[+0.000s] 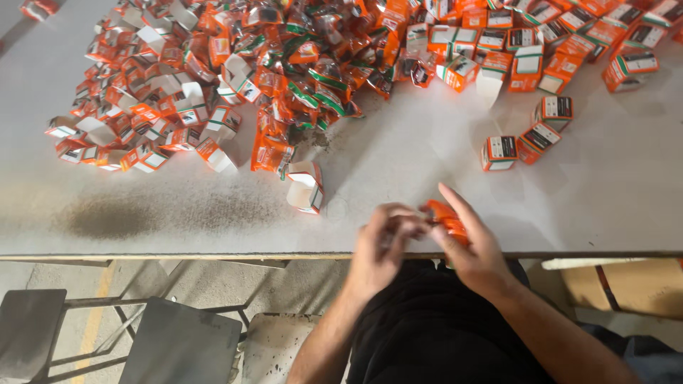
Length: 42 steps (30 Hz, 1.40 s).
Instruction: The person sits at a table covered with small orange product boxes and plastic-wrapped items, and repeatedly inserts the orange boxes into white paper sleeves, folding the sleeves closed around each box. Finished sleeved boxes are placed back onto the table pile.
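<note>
Hands working a small orange packet at the near table edge.

The grey table [427, 163] is carrying a heap of cartons [235, 78]. The right hand [473, 245] is pinching the orange packet [447, 219], its long axis slanting from upper left to lower right; the left hand [380, 249] is closing in beside it, grip unclear.

Orange carton [447, 219] in the hands, blurred, so any print on it is hard to tell. On the white, grey-smudged table [398, 163], closed boxes [499, 152] show orange with white panels and green stripes. Unfolded cartons [149, 99] orange and white; sachets [313, 78] orange, green-banded.
</note>
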Motion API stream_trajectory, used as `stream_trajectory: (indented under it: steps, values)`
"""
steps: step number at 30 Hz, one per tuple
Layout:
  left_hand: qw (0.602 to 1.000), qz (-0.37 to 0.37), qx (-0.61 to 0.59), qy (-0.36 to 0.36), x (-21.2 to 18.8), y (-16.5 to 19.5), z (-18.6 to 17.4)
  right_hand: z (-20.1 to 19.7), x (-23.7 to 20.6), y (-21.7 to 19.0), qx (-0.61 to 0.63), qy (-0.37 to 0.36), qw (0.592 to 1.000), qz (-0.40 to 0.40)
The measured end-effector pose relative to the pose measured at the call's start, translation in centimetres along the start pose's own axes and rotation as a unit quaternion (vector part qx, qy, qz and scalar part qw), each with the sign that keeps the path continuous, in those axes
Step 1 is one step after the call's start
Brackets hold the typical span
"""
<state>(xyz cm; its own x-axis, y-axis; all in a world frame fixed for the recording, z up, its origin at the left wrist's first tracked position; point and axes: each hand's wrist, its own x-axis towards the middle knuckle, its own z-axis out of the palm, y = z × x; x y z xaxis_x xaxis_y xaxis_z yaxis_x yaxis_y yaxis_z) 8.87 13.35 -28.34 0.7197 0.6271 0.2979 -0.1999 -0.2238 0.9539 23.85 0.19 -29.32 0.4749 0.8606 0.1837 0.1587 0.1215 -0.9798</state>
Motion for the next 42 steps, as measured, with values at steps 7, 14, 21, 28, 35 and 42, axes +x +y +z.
stream_trajectory:
  steps: [7, 14, 21, 28, 35, 42]
  values:
    - [0.910, 0.113, 0.371, 0.148, 0.9, -0.1, -13.6, -4.9, -0.8, 0.7, -0.109, 0.084, 0.991, -0.005]
    - [0.951, -0.022, 0.300, 0.072, 1.9, -4.1, -5.8, -3.9, 0.1, 1.9, -0.118, 0.089, 0.988, -0.050]
    - [0.918, 0.148, 0.333, -0.155, 3.1, 1.0, 1.4, -3.9, 2.8, -0.9, -0.323, 0.092, 0.931, -0.141]
    - [0.908, 0.214, 0.350, -0.087, 2.3, -1.1, 2.2, -5.6, 2.9, -1.1, -0.345, 0.055, 0.936, -0.046]
    - [0.918, 0.231, 0.320, -0.035, 1.5, -1.0, 4.5, -4.8, 2.7, -0.5, -0.425, 0.058, 0.903, 0.034]
    - [0.947, 0.149, 0.283, -0.021, 2.9, -1.4, 4.0, -5.6, -1.7, -2.0, -0.423, 0.046, 0.896, -0.125]
